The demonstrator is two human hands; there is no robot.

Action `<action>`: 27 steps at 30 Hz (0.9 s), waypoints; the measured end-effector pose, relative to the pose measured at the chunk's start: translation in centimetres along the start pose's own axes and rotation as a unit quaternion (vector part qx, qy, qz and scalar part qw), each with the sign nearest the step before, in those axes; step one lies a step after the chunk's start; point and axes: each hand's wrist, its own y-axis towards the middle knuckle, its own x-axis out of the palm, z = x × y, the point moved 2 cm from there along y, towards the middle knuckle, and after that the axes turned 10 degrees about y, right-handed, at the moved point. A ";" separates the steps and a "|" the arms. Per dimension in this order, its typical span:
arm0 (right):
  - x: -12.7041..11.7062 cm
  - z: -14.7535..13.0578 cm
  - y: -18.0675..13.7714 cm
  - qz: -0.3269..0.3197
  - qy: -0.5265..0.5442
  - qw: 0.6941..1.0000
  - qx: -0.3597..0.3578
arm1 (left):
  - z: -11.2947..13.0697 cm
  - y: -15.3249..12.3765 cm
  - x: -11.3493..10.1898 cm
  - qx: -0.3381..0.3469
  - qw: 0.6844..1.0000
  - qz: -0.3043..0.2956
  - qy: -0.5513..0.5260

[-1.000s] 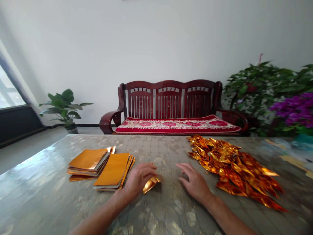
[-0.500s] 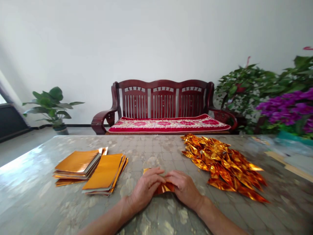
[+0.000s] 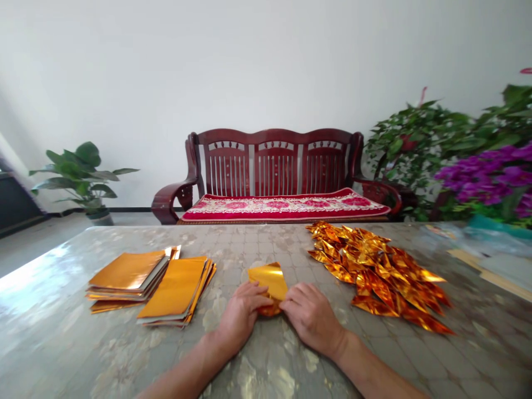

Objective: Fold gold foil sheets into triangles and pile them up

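A sheet of gold foil paper [image 3: 270, 280] lies on the table in front of me, its near edge curled or folded over and its far part flat. My left hand [image 3: 245, 307] grips the near edge from the left, thumb and fingers closed on it. From the other side, my right hand [image 3: 310, 316] pinches the right end of the same edge. The fingers partly hide the fold. To the right spreads a pile of folded gold foil pieces [image 3: 374, 271] with pointed ends.
Two stacks of gold foil sheets, a left stack [image 3: 127, 271] and a nearer stack [image 3: 174, 291], sit on the patterned table [image 3: 103, 354]. Plastic bags [image 3: 507, 244] and a flat tan piece [image 3: 490, 274] lie at the right edge. Behind stands a wooden bench [image 3: 276, 166].
The far part of the foil sheet now shows beyond my fingers, where my hands covered more of it before. My hands have drawn slightly apart. The whole view has shifted a little.
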 end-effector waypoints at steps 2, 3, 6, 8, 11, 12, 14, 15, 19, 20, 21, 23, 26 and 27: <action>0.1 0.4 -0.1 -0.011 0.019 1.000 0.007 | -0.5 0.2 -0.1 -0.010 0.999 -0.042 -0.009; 0.2 0.6 -0.2 -0.014 0.024 1.000 0.013 | -0.5 0.2 -0.3 -0.008 0.998 -0.059 -0.007; 0.3 0.9 -0.3 -0.019 0.015 0.999 0.024 | -0.3 -0.1 -0.8 -0.002 0.997 -0.070 0.015; 0.3 0.9 -0.2 -0.026 0.005 0.999 0.027 | -0.2 -0.4 -1.0 -0.014 0.998 -0.053 0.022; 0.3 0.8 -0.1 -0.034 0.003 0.999 0.034 | -0.3 -0.8 -1.1 -0.026 0.999 -0.042 0.012; 0.2 0.8 -0.1 -0.035 0.007 0.999 0.037 | -0.3 -0.9 -1.1 -0.027 0.999 -0.043 0.008; 0.2 0.9 -0.1 -0.036 0.021 0.998 0.043 | -0.4 -0.8 -1.0 -0.024 0.999 -0.046 0.004; 0.1 1.0 -0.2 -0.035 0.031 0.998 0.049 | -0.5 -0.7 -1.0 -0.024 0.999 -0.045 0.005; 0.1 1.6 -0.3 -0.032 0.072 0.992 0.098 | -0.6 -0.5 -1.0 -0.031 0.999 -0.036 0.013; 0.1 1.7 -0.4 -0.032 0.078 0.990 0.111 | -0.6 -0.5 -1.0 -0.035 0.999 -0.033 0.011; 0.2 1.9 -0.4 -0.033 0.082 0.989 0.120 | -0.6 -0.5 -0.9 -0.040 0.999 -0.031 0.006; 0.2 2.0 -0.4 -0.036 0.086 0.987 0.130 | -0.6 -0.6 -0.9 -0.052 0.998 -0.028 -0.003; 0.4 2.3 -0.3 -0.043 0.089 0.985 0.143 | -0.5 -0.6 -1.0 -0.063 0.997 -0.034 -0.017; 0.4 2.3 -0.3 -0.048 0.093 0.983 0.150 | -0.5 -0.6 -1.1 -0.064 0.997 -0.038 -0.019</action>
